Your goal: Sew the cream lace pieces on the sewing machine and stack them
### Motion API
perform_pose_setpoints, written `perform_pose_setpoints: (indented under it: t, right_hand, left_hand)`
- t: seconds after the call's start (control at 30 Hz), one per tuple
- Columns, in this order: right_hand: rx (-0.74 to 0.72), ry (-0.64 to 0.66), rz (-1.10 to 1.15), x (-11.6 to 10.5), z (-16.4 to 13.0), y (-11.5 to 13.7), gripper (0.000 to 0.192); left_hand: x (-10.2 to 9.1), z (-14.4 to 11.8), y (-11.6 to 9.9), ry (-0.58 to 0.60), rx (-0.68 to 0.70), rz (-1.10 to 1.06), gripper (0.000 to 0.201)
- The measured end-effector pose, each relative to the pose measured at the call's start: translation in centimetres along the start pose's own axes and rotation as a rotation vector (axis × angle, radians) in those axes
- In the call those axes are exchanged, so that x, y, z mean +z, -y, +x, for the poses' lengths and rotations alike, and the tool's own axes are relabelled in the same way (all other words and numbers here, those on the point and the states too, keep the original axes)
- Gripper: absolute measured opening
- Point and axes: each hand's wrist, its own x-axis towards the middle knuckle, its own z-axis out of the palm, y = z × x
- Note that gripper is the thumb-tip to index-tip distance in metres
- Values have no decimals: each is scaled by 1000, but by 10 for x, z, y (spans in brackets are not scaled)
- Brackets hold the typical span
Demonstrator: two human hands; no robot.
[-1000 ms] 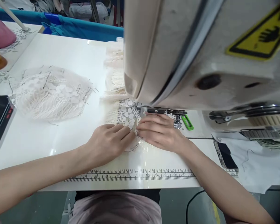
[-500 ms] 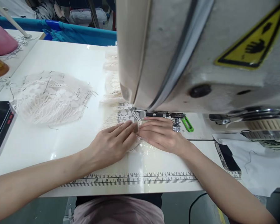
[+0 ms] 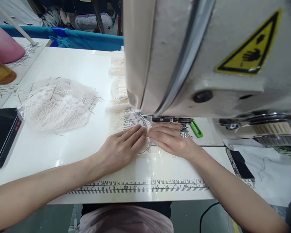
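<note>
A black phone point(image 3: 1, 136) lies at the table's point(image 3: 63, 152) left edge, partly cut off; a heap of lace point(image 3: 55, 105) sits beside it, out of the way; the left hand point(image 3: 121, 150) and right hand point(image 3: 171, 140) lie flat, fingers nearly straight, pressing a lace strip point(image 3: 133, 119) down so it stays smooth by the sewing machine point(image 3: 208, 55); they grip nothing; the big machine head hides the needle and the strip's far part.

White floral lace point(image 3: 132, 119), fringed
</note>
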Motion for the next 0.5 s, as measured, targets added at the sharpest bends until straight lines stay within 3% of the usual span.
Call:
perform_pose_setpoints:
  t: [0.5]
  right_hand:
    - [49,5,-8,8,-5,-2,16]
  left_hand:
    - [-2,1,5,-19,-16,-29,23]
